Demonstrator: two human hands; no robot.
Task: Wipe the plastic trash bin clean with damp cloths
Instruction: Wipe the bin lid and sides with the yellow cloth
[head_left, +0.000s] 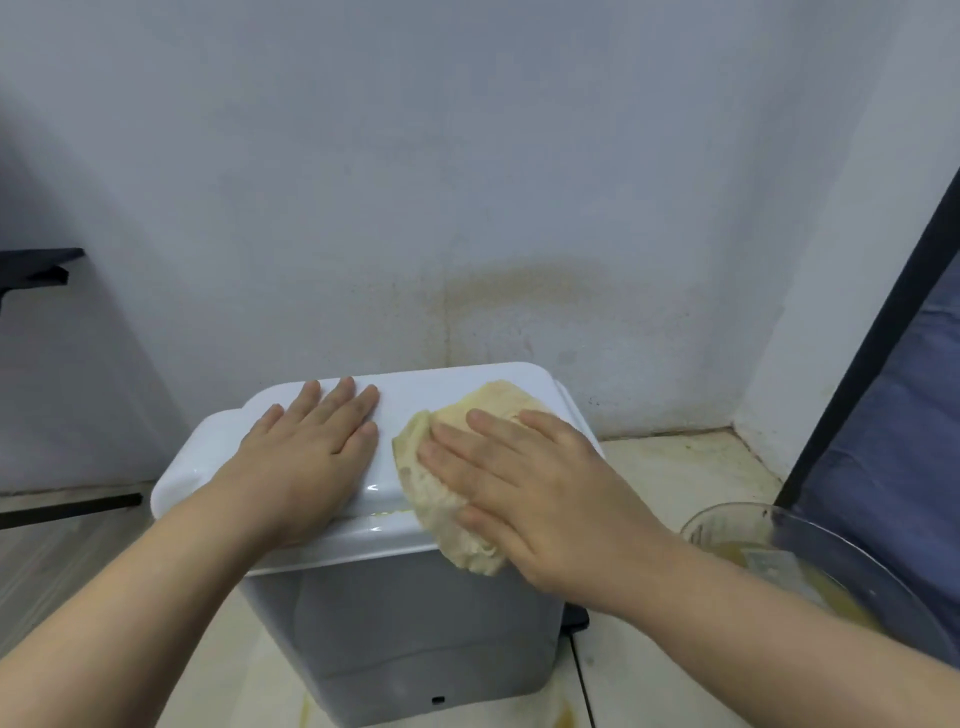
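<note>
A white and grey plastic trash bin (395, 634) stands on the floor against the wall, its white lid (218, 457) closed. My left hand (306, 452) lies flat on the left half of the lid, fingers straight. My right hand (524, 483) presses a yellowish damp cloth (447, 509) flat onto the right half of the lid. The cloth hangs a little over the lid's front edge. A thin yellow smear shows on the lid's front rim beside the cloth.
A clear glass bowl (810, 540) with yellowish liquid sits on the floor at the right. A dark frame (872, 332) with blue fabric rises at the far right. The wall (467, 182) behind the bin carries a yellow stain. Dark furniture (36, 265) juts in at left.
</note>
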